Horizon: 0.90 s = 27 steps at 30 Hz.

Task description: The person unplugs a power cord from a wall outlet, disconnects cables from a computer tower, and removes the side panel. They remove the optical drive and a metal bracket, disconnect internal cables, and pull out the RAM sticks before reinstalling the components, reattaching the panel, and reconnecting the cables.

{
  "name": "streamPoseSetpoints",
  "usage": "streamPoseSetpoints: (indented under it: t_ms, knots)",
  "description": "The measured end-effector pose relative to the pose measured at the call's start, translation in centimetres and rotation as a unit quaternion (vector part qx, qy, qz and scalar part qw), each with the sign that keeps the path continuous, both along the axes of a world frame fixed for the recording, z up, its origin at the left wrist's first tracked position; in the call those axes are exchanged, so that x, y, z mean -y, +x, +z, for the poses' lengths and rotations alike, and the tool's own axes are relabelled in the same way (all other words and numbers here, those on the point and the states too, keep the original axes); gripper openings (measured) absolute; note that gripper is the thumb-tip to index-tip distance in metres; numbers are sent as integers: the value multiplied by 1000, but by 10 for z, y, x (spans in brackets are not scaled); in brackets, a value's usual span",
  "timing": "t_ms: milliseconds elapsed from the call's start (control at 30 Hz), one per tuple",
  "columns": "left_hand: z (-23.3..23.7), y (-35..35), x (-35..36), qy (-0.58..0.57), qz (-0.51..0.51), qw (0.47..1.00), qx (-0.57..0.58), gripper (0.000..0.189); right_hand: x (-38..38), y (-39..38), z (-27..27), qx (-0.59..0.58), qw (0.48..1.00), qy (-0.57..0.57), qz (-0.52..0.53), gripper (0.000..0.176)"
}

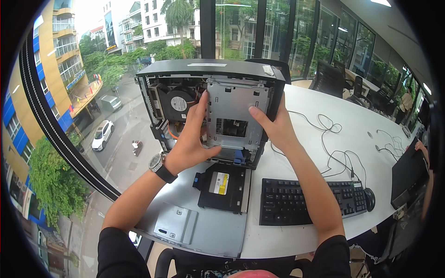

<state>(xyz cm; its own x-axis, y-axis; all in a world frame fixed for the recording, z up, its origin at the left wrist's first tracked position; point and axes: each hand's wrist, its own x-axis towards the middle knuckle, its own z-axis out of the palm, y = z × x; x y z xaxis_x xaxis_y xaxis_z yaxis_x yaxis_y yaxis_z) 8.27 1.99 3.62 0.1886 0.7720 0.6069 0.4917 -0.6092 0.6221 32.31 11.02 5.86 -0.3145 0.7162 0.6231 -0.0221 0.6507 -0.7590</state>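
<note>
A desktop computer case (211, 65) stands upright with its side off, showing a black fan (180, 103) and a silver metal drive cage (234, 99). My left hand (189, 139) has its fingers stretched up along the cage's left edge, beside the fan, and its thumb spread near the cage's lower edge. My right hand (278, 127) grips the case's right edge, thumb on the metal front and fingers hidden behind. Below the case lies a black optical drive (222, 187) with a yellow and white label, on a silver side panel (211, 238).
A black keyboard (282, 204) and mouse (369, 199) are right of the case, with loose cables (331, 139) on the white table (301, 99). Another person's hand (422, 149) holds a black box-like device (410, 173) at the far right. A window borders the left side.
</note>
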Motion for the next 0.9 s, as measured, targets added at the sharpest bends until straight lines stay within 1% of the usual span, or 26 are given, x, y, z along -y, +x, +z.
streamPoseSetpoints:
  t_ms: [133,200,233,267,300,333,367,433,467,500,567,600,633,667,700,733,767,833,900]
  knots:
    - [-4,-1,-3,21,-17,1000,11,126,3,0,0,8,1000,-12,-8,103]
    - [-3,-1,-2,16,-17,1000,13,126,6,-1,-4,-17,1000,11,-12,96]
    - [-3,-1,-2,11,-16,1000,16,126,7,2,-8,-18,1000,10,-12,96]
    - [-3,-2,-2,10,-16,1000,17,126,7,7,-11,-13,979,154,-135,91]
    - [-3,-4,-2,5,-16,1000,25,126,8,12,-12,-7,922,292,-254,86]
    - [-3,-4,-2,0,-17,999,35,126,8,20,-6,6,856,432,-282,77]
    - [-5,-4,-3,-3,-20,999,36,126,11,22,-4,10,857,430,-284,77]
    - [-5,-4,-4,18,-32,998,41,126,16,24,-2,121,791,504,-324,75]
    - [-7,-4,-5,21,-41,998,49,126,15,23,-7,119,813,475,-315,73]
    - [-7,-4,-6,22,-44,998,49,126,14,20,-7,120,812,475,-318,73]
    - [-10,-4,-7,28,-47,997,55,124,12,15,-9,58,852,444,-273,77]
    - [-11,-5,-7,24,-49,997,55,124,12,15,-12,55,884,388,-255,87]
    - [-13,-5,-7,22,-44,997,56,124,13,14,-14,57,885,384,-255,87]
    - [-15,-5,-6,22,-38,997,58,123,13,11,-14,42,935,285,-207,93]
    - [-16,-5,-6,21,-37,997,60,123,12,9,-14,25,971,182,-155,98]
    - [-16,-4,-6,22,-36,997,63,123,12,7,-12,9,996,72,-50,102]
    - [-16,-4,-6,22,-36,997,65,122,10,5,-14,8,996,73,-51,102]
    - [-18,-5,-8,25,-48,996,71,121,5,0,-20,2,999,-32,2,100]
    - [-20,-5,-9,26,-58,995,81,121,8,-2,-19,1,1000,-26,-4,98]
